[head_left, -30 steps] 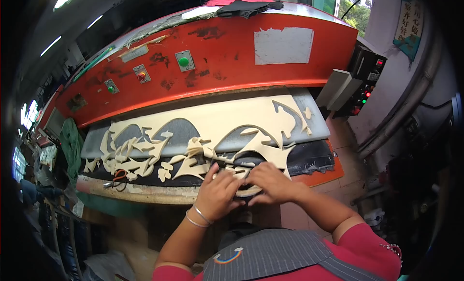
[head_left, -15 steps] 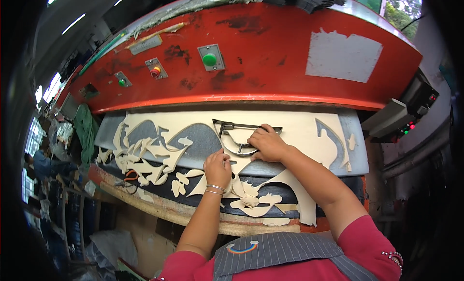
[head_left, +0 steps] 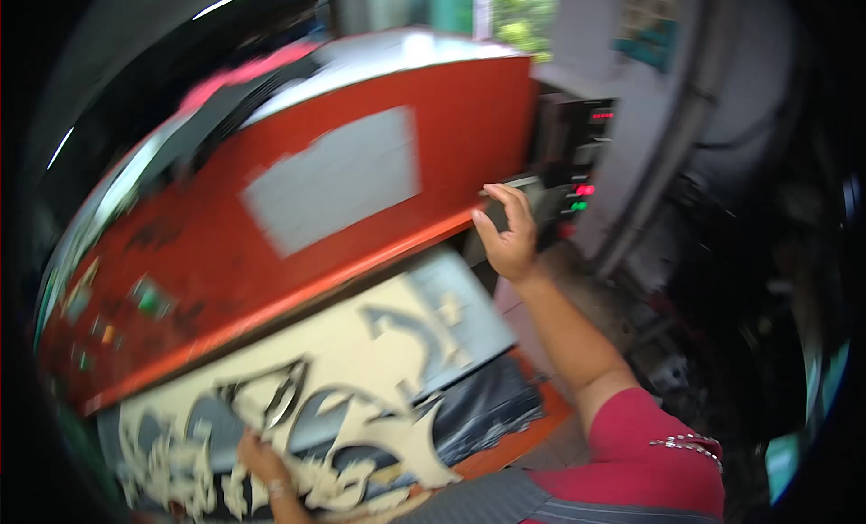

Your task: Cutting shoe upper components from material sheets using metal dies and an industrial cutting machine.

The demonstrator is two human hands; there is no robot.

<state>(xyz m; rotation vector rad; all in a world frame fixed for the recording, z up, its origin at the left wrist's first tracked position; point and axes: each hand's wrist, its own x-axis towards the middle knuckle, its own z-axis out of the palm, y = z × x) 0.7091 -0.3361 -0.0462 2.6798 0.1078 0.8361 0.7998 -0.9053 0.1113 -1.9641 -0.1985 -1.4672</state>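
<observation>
My right hand [head_left: 510,235] is raised at the right end of the red press beam [head_left: 474,132], thumb and fingers apart, with nothing visible in it. It is close to a dark control box [head_left: 577,168] with red and green lights. My left hand [head_left: 259,454] is low by the near edge of a metal cutting die [head_left: 296,384]; its fingers are blurred, so their grip does not show. The die lies on a cream sheet [head_left: 365,309] with curved cut-outs, spread over the grey press bed [head_left: 465,285].
Cream offcuts [head_left: 185,465] are heaped at the bed's near left, and a larger curved scrap [head_left: 397,434] lies on dark material [head_left: 483,402] at the front edge. A grey patch [head_left: 338,177] covers part of the beam. Pipes [head_left: 658,154] run along the right wall.
My view has swung to the right. My right hand has left the die and reached out to the beam's right end. My left hand stays near the die.
</observation>
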